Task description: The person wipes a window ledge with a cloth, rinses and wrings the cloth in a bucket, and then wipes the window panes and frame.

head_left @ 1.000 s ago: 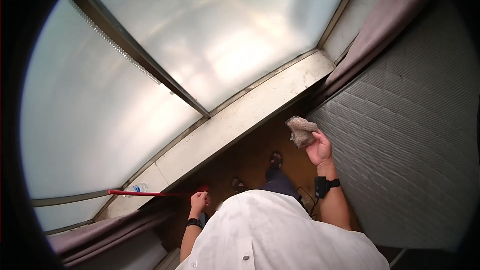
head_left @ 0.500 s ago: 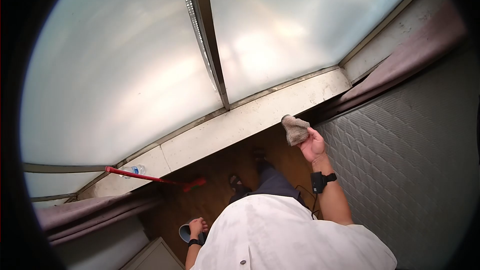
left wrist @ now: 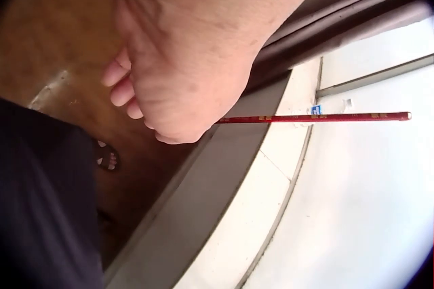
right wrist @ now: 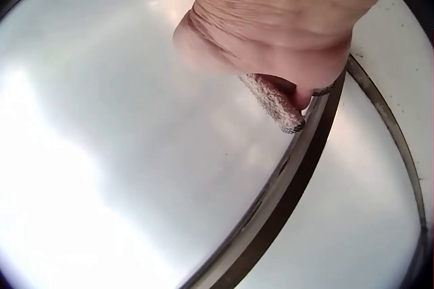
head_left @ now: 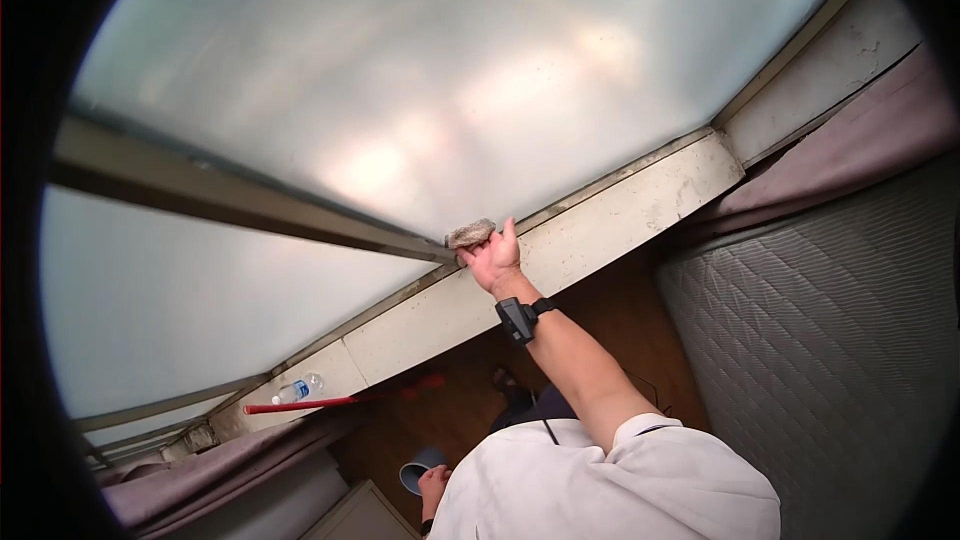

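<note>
My right hand [head_left: 495, 262] grips a greyish-brown textured cloth [head_left: 470, 233] at the lower corner of a frosted window pane [head_left: 620, 90]. That spot is where the upright metal frame bar [head_left: 260, 200] meets the sill [head_left: 610, 225]. In the right wrist view the folded cloth [right wrist: 274, 102] lies against the glass edge beside the bar, the fingers mostly hidden behind the palm. Low by my side hangs the left hand [head_left: 433, 488], its fingers loosely curled around nothing. It overlaps a grey-blue bucket [head_left: 412, 476] in the head view.
A red pole [head_left: 310, 405] leans across the sill's left end, near a clear plastic bottle [head_left: 298, 390]. A grey quilted mattress [head_left: 810, 330] stands at the right. Mauve curtains [head_left: 850, 145] hang at both ends. Below left is a pale cabinet [head_left: 365, 518].
The right hand has carried the cloth leftward from beside the mattress onto the window's lower corner. The left hand has dropped from near the red pole to beside the bucket. The head view has turned.
</note>
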The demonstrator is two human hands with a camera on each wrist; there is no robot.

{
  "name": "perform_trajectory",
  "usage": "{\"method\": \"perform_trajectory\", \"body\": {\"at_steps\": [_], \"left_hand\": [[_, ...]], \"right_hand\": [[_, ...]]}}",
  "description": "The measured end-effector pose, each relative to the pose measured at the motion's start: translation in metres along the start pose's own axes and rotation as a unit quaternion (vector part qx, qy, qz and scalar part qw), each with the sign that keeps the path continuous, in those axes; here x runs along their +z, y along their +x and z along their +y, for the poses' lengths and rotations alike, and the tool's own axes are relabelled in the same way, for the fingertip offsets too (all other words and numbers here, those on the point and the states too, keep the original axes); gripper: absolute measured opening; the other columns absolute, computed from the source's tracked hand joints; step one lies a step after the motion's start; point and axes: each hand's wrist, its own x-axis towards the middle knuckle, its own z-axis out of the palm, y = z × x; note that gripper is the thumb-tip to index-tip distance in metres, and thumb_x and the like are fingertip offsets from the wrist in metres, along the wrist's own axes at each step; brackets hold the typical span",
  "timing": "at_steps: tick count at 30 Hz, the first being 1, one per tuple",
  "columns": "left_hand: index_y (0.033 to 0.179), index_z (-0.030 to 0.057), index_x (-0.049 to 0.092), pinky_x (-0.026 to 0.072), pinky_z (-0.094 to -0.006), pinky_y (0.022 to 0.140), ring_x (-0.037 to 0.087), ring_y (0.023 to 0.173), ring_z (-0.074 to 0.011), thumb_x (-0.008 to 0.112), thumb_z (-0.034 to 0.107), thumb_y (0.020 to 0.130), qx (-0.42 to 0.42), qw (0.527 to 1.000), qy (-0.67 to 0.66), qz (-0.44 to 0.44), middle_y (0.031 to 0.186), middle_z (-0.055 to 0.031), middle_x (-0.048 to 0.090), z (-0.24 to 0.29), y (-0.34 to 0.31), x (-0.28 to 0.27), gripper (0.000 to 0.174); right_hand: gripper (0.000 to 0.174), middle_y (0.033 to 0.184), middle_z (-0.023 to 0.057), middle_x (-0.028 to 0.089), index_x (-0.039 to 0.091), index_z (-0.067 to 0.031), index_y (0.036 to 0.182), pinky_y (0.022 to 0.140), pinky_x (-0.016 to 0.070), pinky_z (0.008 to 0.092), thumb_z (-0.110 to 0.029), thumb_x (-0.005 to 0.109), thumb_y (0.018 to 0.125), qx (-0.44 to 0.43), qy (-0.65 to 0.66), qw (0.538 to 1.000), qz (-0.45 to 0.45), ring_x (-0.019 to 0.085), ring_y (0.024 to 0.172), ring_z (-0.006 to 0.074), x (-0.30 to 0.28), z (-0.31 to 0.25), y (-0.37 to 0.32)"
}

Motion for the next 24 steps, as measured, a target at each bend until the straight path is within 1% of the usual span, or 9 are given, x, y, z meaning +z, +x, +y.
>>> {"method": "perform_trajectory", "body": {"at_steps": [8, 10, 14, 16, 17, 18, 20, 23, 24], "left_hand": [[0.1, -0.0007, 0.067, 0.0551, -0.0286, 0.058, 0.064, 0.064, -0.0154, 0.067, 0.019, 0.098, -0.008, 0.999, 0.049, -0.006, 0.084, -0.0087, 0.069, 0.092, -0.013, 0.029, 0.02], [0.104, -0.0006, 0.067, 0.0551, -0.028, 0.058, 0.064, 0.065, -0.0142, 0.066, 0.02, 0.099, -0.012, 0.997, 0.077, -0.002, 0.085, -0.0077, 0.069, 0.115, -0.016, 0.044, 0.022], [0.108, -0.0011, 0.069, 0.056, -0.0272, 0.061, 0.066, 0.069, -0.0132, 0.066, 0.021, 0.099, 0.022, 0.991, 0.122, -0.04, 0.087, -0.0065, 0.07, 0.136, -0.014, 0.06, 0.024], [0.108, -0.0011, 0.07, 0.0562, -0.0272, 0.062, 0.066, 0.07, -0.013, 0.067, 0.02, 0.099, 0.041, 0.986, 0.157, -0.048, 0.088, -0.0065, 0.071, 0.139, -0.014, 0.064, 0.023], [0.108, -0.0012, 0.07, 0.0563, -0.0274, 0.062, 0.067, 0.071, -0.0129, 0.067, 0.02, 0.099, 0.04, 0.985, 0.161, -0.047, 0.087, -0.0066, 0.071, 0.14, -0.017, 0.064, 0.023], [0.108, -0.0012, 0.07, 0.0563, -0.0274, 0.062, 0.067, 0.071, -0.0129, 0.067, 0.02, 0.099, 0.04, 0.985, 0.162, -0.044, 0.087, -0.0066, 0.071, 0.139, -0.017, 0.062, 0.023], [0.107, -0.0015, 0.07, 0.0564, -0.0279, 0.063, 0.067, 0.07, -0.0134, 0.067, 0.02, 0.099, 0.026, 0.987, 0.15, -0.042, 0.086, -0.0064, 0.071, 0.133, -0.02, 0.055, 0.023], [0.105, -0.0019, 0.07, 0.0566, -0.0284, 0.063, 0.067, 0.07, -0.0143, 0.066, 0.019, 0.099, 0.019, 0.979, 0.198, -0.032, 0.085, -0.0066, 0.071, 0.136, -0.03, 0.054, 0.022], [0.105, -0.0019, 0.07, 0.0566, -0.0284, 0.063, 0.067, 0.07, -0.0143, 0.066, 0.019, 0.099, 0.023, 0.979, 0.2, -0.032, 0.085, -0.0066, 0.071, 0.14, -0.032, 0.055, 0.022]], "right_hand": [[0.094, 0.161, 0.0111, 0.033, 0.026, -0.0102, 0.158, 0.117, 0.027, 0.0563, -0.079, 0.035, 0.095, -0.119, 0.061, 0.988, 0.079, 0.036, 0.142, 0.0316, -0.045, -0.09, 0.066], [0.064, 0.112, 0.0022, 0.057, 0.052, -0.0167, 0.114, 0.079, 0.0424, 0.0441, -0.077, 0.037, 0.096, -0.179, 0.054, 0.976, 0.109, 0.05, 0.096, 0.0227, -0.052, -0.151, 0.083], [0.076, 0.146, 0.0027, 0.053, 0.046, -0.0165, 0.147, 0.101, 0.0426, 0.047, -0.074, 0.034, 0.098, -0.265, -0.005, 0.959, 0.103, 0.05, 0.129, 0.0246, -0.078, -0.283, 0.109], [0.08, 0.146, 0.0032, 0.05, 0.048, -0.0162, 0.144, 0.104, 0.039, 0.048, -0.078, 0.035, 0.095, -0.275, -0.026, 0.949, 0.15, 0.048, 0.128, 0.0252, -0.087, -0.336, 0.115], [0.08, 0.132, 0.0035, 0.058, 0.051, -0.016, 0.138, 0.093, 0.0433, 0.0488, -0.081, 0.036, 0.093, -0.299, -0.031, 0.941, 0.154, 0.054, 0.115, 0.0234, -0.084, -0.348, 0.111], [0.076, 0.118, 0.0027, 0.063, 0.052, -0.0157, 0.136, 0.079, 0.0454, 0.0446, -0.078, 0.038, 0.095, -0.298, -0.03, 0.94, 0.166, 0.058, 0.102, 0.0202, -0.08, -0.355, 0.108], [0.08, 0.138, 0.0034, 0.057, 0.047, -0.0175, 0.145, 0.096, 0.0448, 0.0431, -0.078, 0.04, 0.094, -0.335, -0.08, 0.929, 0.137, 0.055, 0.121, 0.0224, -0.096, -0.347, 0.126], [0.066, 0.102, -0.004, 0.063, 0.056, -0.0214, 0.13, 0.065, 0.0417, 0.0312, -0.077, 0.045, 0.094, -0.23, -0.107, 0.948, 0.193, 0.055, 0.082, 0.0124, -0.091, -0.268, 0.131], [0.069, 0.116, -0.003, 0.064, 0.054, -0.0206, 0.135, 0.075, 0.0467, 0.0332, -0.076, 0.046, 0.094, -0.228, -0.08, 0.954, 0.179, 0.059, 0.095, 0.014, -0.103, -0.227, 0.144]]}}
